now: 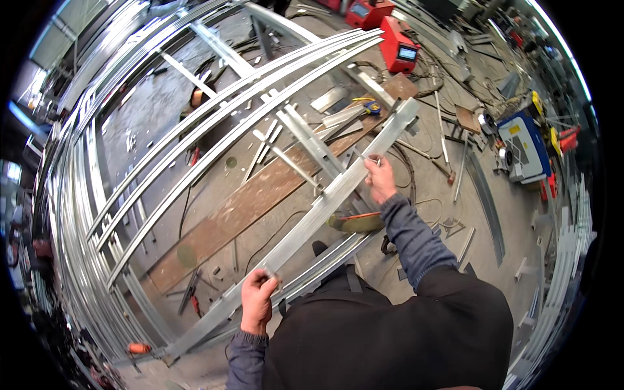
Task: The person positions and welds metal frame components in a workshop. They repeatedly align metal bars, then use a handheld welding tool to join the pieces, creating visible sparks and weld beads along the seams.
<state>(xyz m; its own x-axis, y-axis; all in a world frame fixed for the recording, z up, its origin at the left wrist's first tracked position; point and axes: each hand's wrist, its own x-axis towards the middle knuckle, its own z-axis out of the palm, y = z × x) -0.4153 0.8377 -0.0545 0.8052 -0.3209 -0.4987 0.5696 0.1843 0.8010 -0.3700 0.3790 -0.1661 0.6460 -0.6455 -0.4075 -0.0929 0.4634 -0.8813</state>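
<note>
We hold a long galvanized steel channel (325, 208) that runs diagonally from low at our left to high at our right, across a curved frame of steel arches (214, 123). Our left hand (258, 300) is closed around its lower stretch; our right hand (380, 179) pinches its edge nearer the upper end, fingers curled. A rusty plank (247, 208) lies parallel beneath, and open concrete floor (442, 208) lies to our right.

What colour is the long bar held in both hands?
Shiny silver-grey metal bar, clearest in the head view.
</note>
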